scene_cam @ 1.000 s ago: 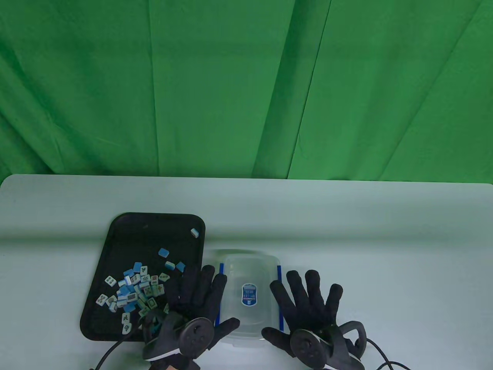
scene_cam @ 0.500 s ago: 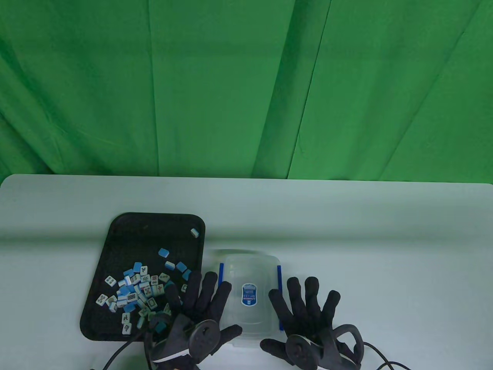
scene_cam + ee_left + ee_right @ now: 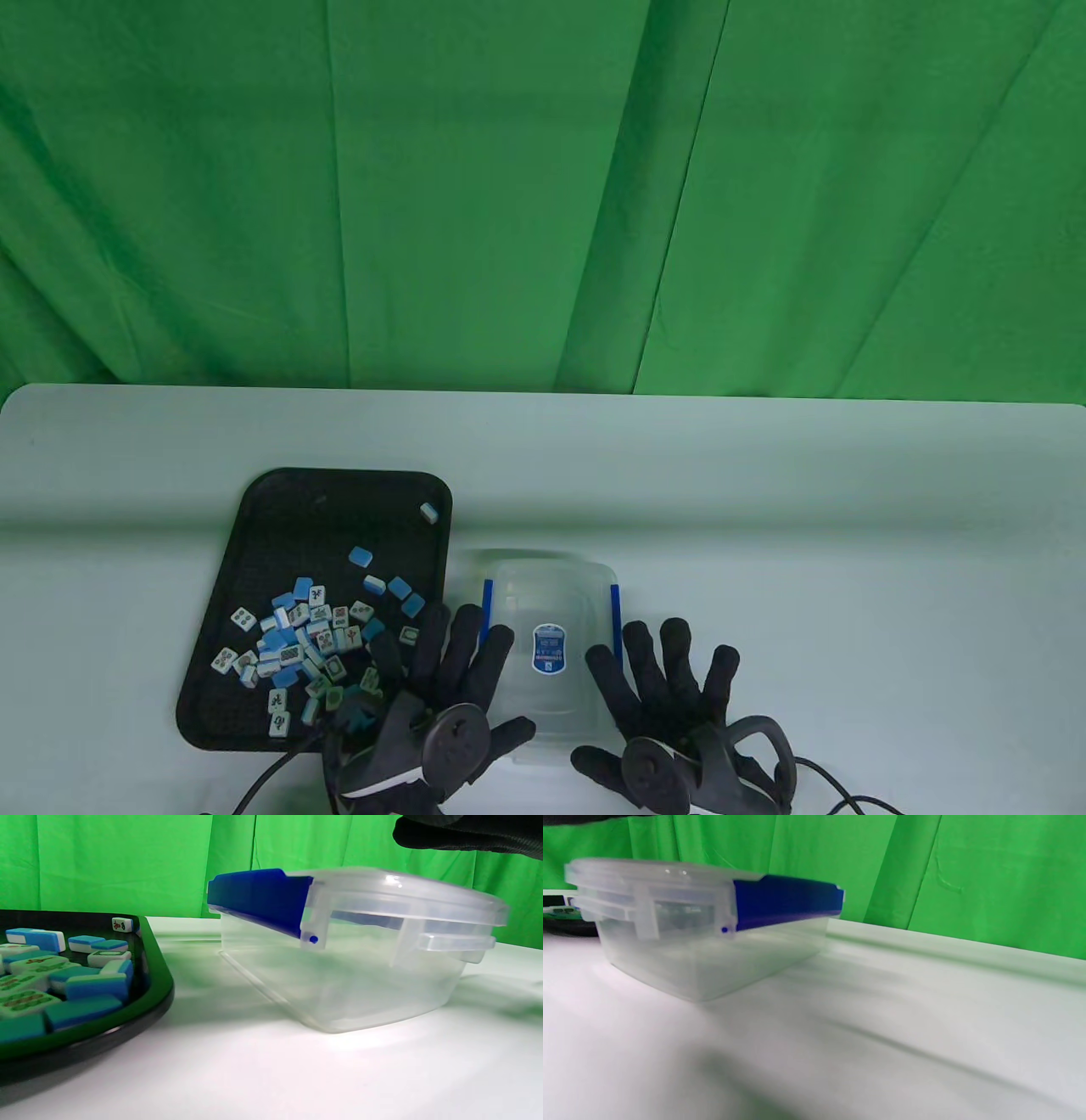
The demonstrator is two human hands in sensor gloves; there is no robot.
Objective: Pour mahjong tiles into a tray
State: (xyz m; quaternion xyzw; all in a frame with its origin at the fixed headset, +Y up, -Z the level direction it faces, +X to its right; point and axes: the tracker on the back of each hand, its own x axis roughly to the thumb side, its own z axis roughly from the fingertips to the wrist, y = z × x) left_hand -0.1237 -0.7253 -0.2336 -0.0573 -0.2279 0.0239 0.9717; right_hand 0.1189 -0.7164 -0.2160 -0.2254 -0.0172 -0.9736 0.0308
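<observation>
A black tray (image 3: pixel 322 509) lies at the left of the table, with several blue-and-white mahjong tiles (image 3: pixel 297 637) heaped in its near half. Right of it stands a clear plastic container (image 3: pixel 551 594) with its lid on and blue side clips; the wrist views show it see-through with nothing inside (image 3: pixel 360 976) (image 3: pixel 704 942). My left hand (image 3: pixel 458 679) is spread flat over the container's near-left corner and the tray's edge. A finger (image 3: pixel 466 832) hovers just above the lid. My right hand (image 3: pixel 662 688) is spread at the container's near-right side and holds nothing.
The white table (image 3: pixel 848 526) stretches to the right and behind, with a green curtain (image 3: pixel 543 195) as backdrop. Glove cables (image 3: pixel 840 785) trail off the near edge. One tile (image 3: pixel 429 511) lies alone at the tray's far right corner.
Both hands have slid back toward the near edge, fingers still spread. The left hand has shifted a little right, the right a little left. Container, tray and tiles have not moved.
</observation>
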